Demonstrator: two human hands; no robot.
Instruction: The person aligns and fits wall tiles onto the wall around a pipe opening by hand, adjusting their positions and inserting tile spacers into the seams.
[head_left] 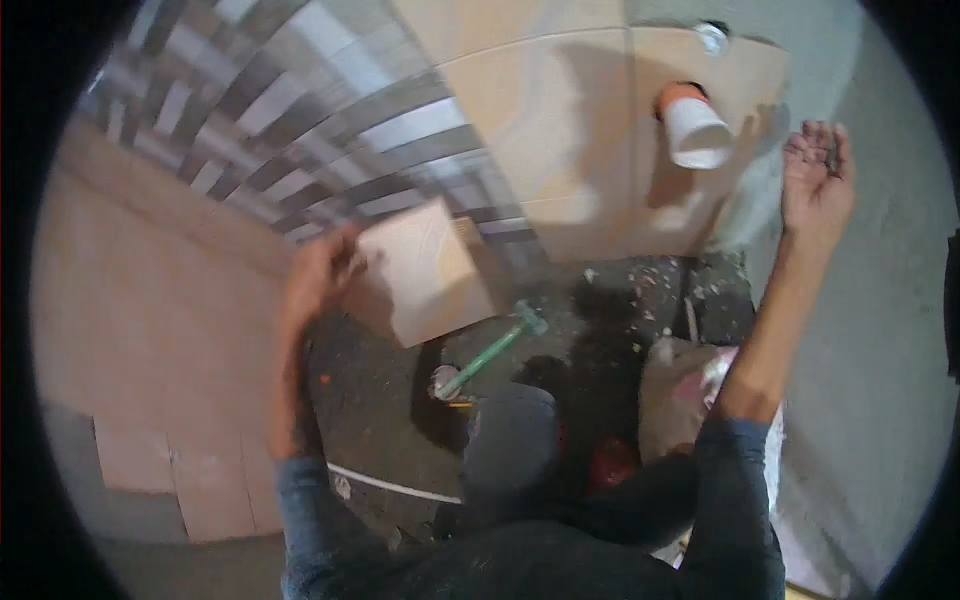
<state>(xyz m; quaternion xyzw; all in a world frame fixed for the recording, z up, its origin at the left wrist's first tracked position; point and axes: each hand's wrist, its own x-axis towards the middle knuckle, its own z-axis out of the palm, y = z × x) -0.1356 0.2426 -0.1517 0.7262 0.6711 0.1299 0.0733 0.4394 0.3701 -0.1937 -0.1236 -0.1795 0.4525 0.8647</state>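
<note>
My left hand (325,275), somewhat blurred, grips the left edge of a square beige tile (425,275) with a pale marbled face. The tile tilts above the dark floor, beside the patterned wall; another beige surface shows behind its right edge. Raised at the far right, my right hand (818,180) is near the grey wall, palm showing and fingers loosely bent and apart. I see no held object in it. Below the tile, a hammer (490,355) with a green handle slants across the floor, its handle end by a small round pale object (445,382).
A white pipe (697,135) with an orange collar juts from the beige-tiled wall (570,130). Above it is a smaller pipe opening (712,38). A bulky sack (675,390) stands by my right arm. Pale debris (650,300) litters the floor, where a white hose-like line (395,487) also lies.
</note>
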